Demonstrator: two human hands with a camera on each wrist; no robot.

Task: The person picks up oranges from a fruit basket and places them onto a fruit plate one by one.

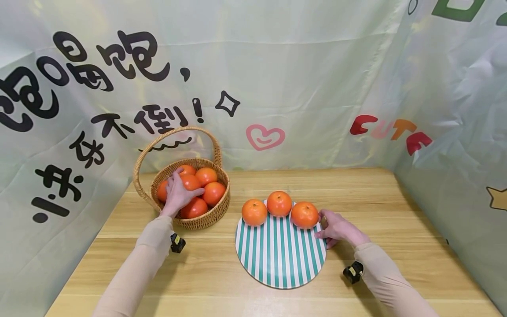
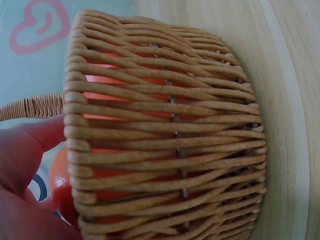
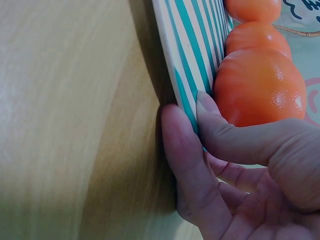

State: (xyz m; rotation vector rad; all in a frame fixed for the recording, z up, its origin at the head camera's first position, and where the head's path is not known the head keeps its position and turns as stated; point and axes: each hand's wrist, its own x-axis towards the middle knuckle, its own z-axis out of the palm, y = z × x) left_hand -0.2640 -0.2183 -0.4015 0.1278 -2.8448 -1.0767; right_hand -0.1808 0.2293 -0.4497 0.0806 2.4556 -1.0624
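Note:
A round wicker basket (image 1: 206, 218) with an arched handle stands at the left, holding several smooth, red-orange tomatoes (image 1: 195, 208). Over its front rim reaches my left hand (image 1: 179, 193), fingers and thumb spread around a tomato (image 1: 190, 182) near the top of the pile. In the left wrist view the basket wall hides most of that grip. Three mandarins (image 1: 279, 204) sit in an arc along the far edge of a green-and-white striped round plate (image 1: 281, 259). My right hand (image 3: 225, 165) pinches the plate's right edge, thumb on top and a finger below, beside the rightmost mandarin (image 3: 260, 87).
Everything stands on a wooden table (image 1: 206, 281). Behind it and along both sides hangs a pale printed cloth (image 1: 309, 88) with lettering and a pink heart. The basket handle (image 1: 190, 128) arches high over the fruit.

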